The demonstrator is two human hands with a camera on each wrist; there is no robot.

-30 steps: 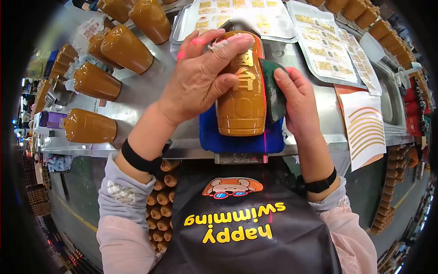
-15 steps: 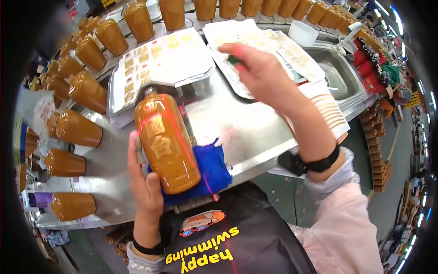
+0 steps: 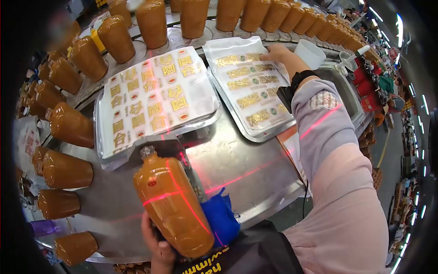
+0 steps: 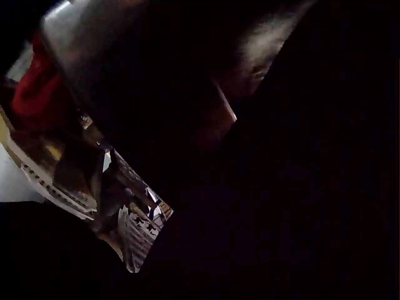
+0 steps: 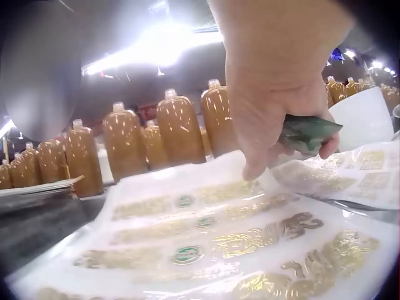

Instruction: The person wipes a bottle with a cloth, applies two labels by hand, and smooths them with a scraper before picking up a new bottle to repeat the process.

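My left hand (image 3: 156, 249) grips the lower end of an amber bottle (image 3: 172, 208) that lies tilted over a blue cloth (image 3: 222, 218) at the near edge of the steel table (image 3: 237, 160). Red laser lines cross the bottle. My right hand (image 3: 275, 51) reaches to the far end of a tray of gold decal sheets (image 3: 248, 86). In the right wrist view that hand (image 5: 275, 106) holds a green pad (image 5: 307, 133) in its curled fingers, and a fingertip touches the decal sheet (image 5: 206, 244). The left wrist view is dark and shows no hand.
A second tray with a sheet of gold characters (image 3: 153, 98) lies behind the bottle. Rows of amber bottles (image 3: 68, 128) line the left and far sides (image 5: 181, 134). A white cup (image 3: 310, 52) and a sink (image 3: 340, 84) are at the right.
My right hand has reached farther back, to the far end of the right tray. My left hand has drawn the bottle nearer to my body and turned its gold characters out of sight.
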